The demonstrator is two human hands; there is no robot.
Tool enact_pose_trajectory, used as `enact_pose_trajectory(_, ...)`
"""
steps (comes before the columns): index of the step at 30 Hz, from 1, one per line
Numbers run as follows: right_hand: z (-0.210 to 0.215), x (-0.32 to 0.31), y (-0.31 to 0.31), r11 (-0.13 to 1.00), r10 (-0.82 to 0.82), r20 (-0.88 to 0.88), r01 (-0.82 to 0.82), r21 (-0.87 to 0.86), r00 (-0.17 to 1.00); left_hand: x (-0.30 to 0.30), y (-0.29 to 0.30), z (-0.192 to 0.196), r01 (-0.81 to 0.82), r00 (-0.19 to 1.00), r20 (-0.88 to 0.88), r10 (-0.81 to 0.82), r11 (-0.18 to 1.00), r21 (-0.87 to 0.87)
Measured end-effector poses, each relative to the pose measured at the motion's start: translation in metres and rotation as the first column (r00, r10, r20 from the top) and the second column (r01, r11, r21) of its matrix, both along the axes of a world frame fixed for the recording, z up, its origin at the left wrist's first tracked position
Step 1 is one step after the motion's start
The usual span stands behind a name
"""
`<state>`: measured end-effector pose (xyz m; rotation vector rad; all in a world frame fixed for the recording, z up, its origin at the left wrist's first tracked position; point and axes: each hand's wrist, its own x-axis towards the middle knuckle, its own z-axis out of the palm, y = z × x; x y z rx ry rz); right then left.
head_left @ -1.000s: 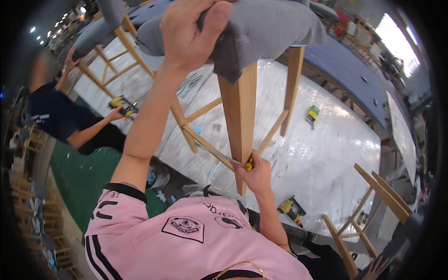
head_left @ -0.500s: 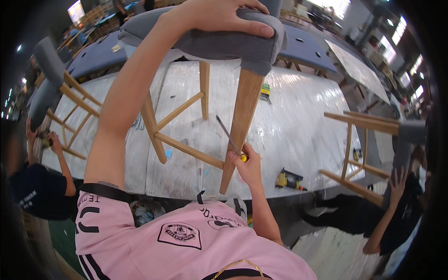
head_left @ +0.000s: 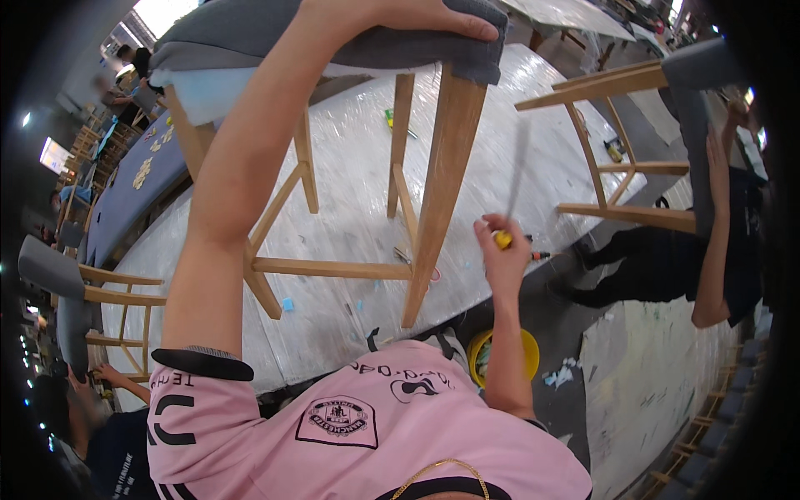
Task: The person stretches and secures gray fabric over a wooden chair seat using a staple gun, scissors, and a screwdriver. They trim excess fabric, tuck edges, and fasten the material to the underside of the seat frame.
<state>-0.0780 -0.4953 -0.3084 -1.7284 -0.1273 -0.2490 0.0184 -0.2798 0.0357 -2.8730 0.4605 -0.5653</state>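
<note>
Left hand (head_left: 385,13), grip unclear, seemingly steadied a grey-upholstered wooden chair (head_left: 446,167); right hand (head_left: 507,257), at three o'clock, held a yellow-handled tool (head_left: 502,239), likely needing aim.

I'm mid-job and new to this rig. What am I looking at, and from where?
There is no machine here: a person works with two bare hands. The view comes from the left one of two fisheye cameras worn on that person's head, looking down, so straight edges bend near the rim. The left hand lies on the grey seat of a wooden-legged chair. The right hand holds a yellow-handled tool, its thin shaft blurred. On the table lie a blue scrap and a small green item.
</note>
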Motion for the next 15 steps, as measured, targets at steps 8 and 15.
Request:
enact_pose_trajectory(8,0.132,0.053,0.021,0.933,-0.188,0.210,0.108,0.343,0.959,-0.003,-0.053,-0.012,0.094,0.994,-0.047,-0.095,0.995,-0.033)
enact_pose_trajectory(15,0.147,0.042,0.056,0.930,-0.309,0.340,0.208,0.304,0.888,-0.040,-0.033,-0.019,0.160,0.981,0.124,-0.146,0.981,-0.111)
